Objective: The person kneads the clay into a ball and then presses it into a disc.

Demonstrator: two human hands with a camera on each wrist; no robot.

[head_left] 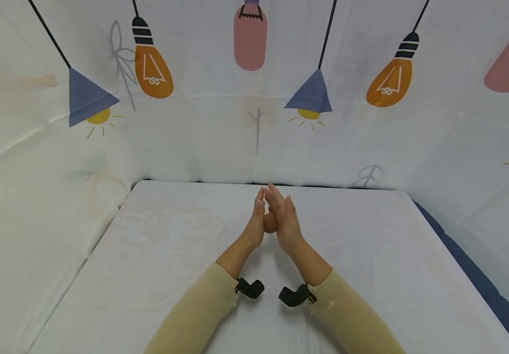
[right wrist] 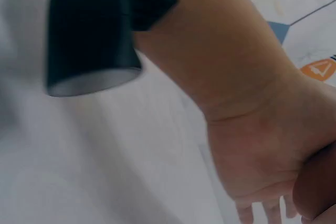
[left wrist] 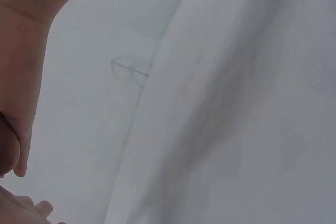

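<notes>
A pale cloth printed with lamps and bulbs (head_left: 219, 132) hangs beyond the grip, and the white tabletop (head_left: 170, 246) spreads below it and to both sides. Two cream sleeves, the left sleeve (head_left: 196, 314) and the right sleeve (head_left: 356, 314), run in from behind and slant toward each other. Ahead of them the left grip (head_left: 256, 225) and the right grip (head_left: 287, 221), both bare hands, face each other palm to palm with fingers extended; the tips come together at the far end, though whether they all touch I cannot tell. Just behind, on the inner side of each wrist, sit a black left camera (head_left: 251, 288) and a black right camera (head_left: 296, 296). Smallest is the brown ball (head_left: 270, 224), between the two palms, touching both and partly hidden by them; shadows beneath suggest it is held above the tabletop. As for progress, I judge the ball to be already up between the palms and well rounded, and not yet set down; whether any more rolling or shaping is left, these views do not show.
</notes>
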